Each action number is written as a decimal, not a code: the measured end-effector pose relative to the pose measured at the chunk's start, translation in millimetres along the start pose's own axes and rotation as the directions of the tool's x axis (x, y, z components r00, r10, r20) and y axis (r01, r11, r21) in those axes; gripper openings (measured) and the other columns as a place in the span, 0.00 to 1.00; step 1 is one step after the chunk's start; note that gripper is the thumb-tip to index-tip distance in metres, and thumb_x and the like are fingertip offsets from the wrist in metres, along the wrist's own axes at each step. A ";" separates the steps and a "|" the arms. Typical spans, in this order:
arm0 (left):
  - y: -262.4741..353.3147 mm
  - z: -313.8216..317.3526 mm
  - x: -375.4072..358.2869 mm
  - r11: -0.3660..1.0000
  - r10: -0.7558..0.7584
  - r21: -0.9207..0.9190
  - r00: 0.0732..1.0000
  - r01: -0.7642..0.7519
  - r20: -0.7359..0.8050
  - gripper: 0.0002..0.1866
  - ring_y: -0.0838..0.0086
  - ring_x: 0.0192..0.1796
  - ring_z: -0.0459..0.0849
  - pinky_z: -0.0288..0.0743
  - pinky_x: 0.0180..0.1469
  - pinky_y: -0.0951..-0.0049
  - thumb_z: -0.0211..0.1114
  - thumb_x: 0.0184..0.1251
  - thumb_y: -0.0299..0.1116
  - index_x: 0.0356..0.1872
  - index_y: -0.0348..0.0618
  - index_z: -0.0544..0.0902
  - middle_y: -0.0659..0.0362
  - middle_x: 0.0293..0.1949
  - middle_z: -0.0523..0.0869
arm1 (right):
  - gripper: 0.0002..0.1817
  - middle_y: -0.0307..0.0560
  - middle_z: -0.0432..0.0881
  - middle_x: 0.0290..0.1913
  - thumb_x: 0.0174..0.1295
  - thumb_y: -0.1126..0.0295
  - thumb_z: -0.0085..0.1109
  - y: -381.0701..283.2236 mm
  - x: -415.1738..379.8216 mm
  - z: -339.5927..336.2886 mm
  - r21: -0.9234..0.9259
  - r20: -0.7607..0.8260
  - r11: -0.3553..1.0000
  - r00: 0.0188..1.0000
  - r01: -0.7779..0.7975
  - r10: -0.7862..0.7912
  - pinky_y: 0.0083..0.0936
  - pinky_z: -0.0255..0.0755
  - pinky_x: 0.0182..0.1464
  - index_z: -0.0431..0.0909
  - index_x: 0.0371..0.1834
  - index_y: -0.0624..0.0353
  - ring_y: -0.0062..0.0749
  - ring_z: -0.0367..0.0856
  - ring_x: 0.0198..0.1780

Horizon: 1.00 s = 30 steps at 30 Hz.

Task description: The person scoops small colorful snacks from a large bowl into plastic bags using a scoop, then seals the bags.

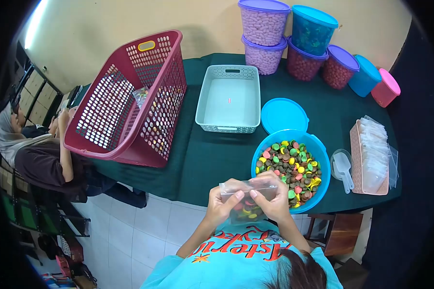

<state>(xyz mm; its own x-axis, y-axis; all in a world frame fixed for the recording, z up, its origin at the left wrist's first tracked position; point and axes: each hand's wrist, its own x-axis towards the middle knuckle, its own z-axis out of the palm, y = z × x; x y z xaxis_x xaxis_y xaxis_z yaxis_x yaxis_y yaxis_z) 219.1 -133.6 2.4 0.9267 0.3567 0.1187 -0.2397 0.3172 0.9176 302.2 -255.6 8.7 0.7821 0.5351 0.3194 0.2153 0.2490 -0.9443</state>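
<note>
Holding a clear plastic bag (pixel 247 217) by its upper part in both hands, just over the near edge of the green-covered table (pixel 217 161), close by the near-left rim of a blue tub (pixel 326 166). Closed on the bag's left side with the left hand (pixel 223 200), closed likewise on its right side with the right hand (pixel 273 197), pressing both thumbs flat against the front. Cannot tell from this angle about the seal along the mouth. Showing low through the plastic: coloured button-shaped pieces. Heaped inside the tub: more such pieces in brown, yellow, green and pink. Just behind, toward the far edge: a blue lid (pixel 284 116), with a pale tray (pixel 229 102) to its left. Toward the table's left end: a tall maroon basket (pixel 171 103) with a small packet (pixel 141 96) inside. At the near right corner: a pink basket (pixel 356 161) of clear bags (pixel 373 154), beside a white scoop (pixel 343 166). Along the far edge, toward the right corner: lidded tubs (pixel 264 26), some stacked.
</note>
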 end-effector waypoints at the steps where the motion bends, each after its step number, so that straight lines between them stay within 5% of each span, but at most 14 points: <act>1: 1.2 -1.7 -0.6 0.997 0.043 0.065 0.999 -0.045 0.030 0.08 0.75 0.38 0.79 0.74 0.35 0.78 0.61 0.56 0.24 0.37 0.34 0.81 0.54 0.38 0.80 | 0.08 0.45 0.75 0.35 0.47 0.77 0.61 -0.8 0.1 1.8 0.000 0.002 1.000 1.000 -0.001 0.001 0.20 0.69 0.39 0.77 0.32 0.65 0.25 0.75 0.36; 7: 11.2 4.3 -5.7 0.959 0.135 0.252 0.991 -0.132 0.007 0.06 0.74 0.36 0.81 0.78 0.35 0.77 0.61 0.55 0.21 0.34 0.33 0.82 0.52 0.37 0.80 | 0.08 0.48 0.78 0.35 0.47 0.78 0.60 -3.6 0.3 6.4 0.002 0.064 0.999 0.997 0.050 -0.050 0.21 0.70 0.38 0.81 0.32 0.63 0.28 0.76 0.36; 16: 15.3 16.5 -17.4 0.945 0.250 0.247 0.961 -0.215 -0.122 0.03 0.72 0.32 0.82 0.79 0.33 0.77 0.62 0.53 0.19 0.30 0.32 0.82 0.50 0.33 0.81 | 0.06 0.48 0.80 0.28 0.45 0.81 0.62 -27.7 -2.1 -5.0 -0.226 0.157 0.958 0.977 0.176 -0.142 0.20 0.72 0.32 0.81 0.29 0.62 0.28 0.78 0.28; 20: 20.9 7.6 -34.8 0.813 0.373 0.509 0.924 -0.283 -0.082 0.05 0.71 0.31 0.83 0.77 0.40 0.71 0.66 0.47 0.19 0.27 0.36 0.84 0.51 0.29 0.83 | 0.06 0.45 0.80 0.24 0.43 0.80 0.64 -26.2 -6.8 -11.3 -0.169 0.272 0.973 0.956 0.160 -0.110 0.18 0.69 0.27 0.81 0.26 0.63 0.25 0.75 0.24; 30: 40.5 5.6 -100.9 0.781 0.382 0.609 0.878 -0.140 -0.289 0.04 0.69 0.32 0.83 0.75 0.46 0.66 0.68 0.44 0.21 0.24 0.39 0.84 0.56 0.27 0.85 | 0.06 0.41 0.80 0.22 0.39 0.79 0.67 -23.6 -17.0 -10.1 -0.085 0.498 0.969 0.852 0.234 -0.162 0.20 0.60 0.25 0.79 0.22 0.60 0.26 0.73 0.21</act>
<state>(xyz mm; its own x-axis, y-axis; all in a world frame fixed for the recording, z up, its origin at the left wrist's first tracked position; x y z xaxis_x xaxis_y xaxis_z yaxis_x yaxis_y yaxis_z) 117.5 -161.6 29.7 0.6383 0.6879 0.3454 -0.1405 -0.3371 0.9309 289.7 -278.7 24.7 0.3404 0.8175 0.4645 0.4412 0.2974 -0.8467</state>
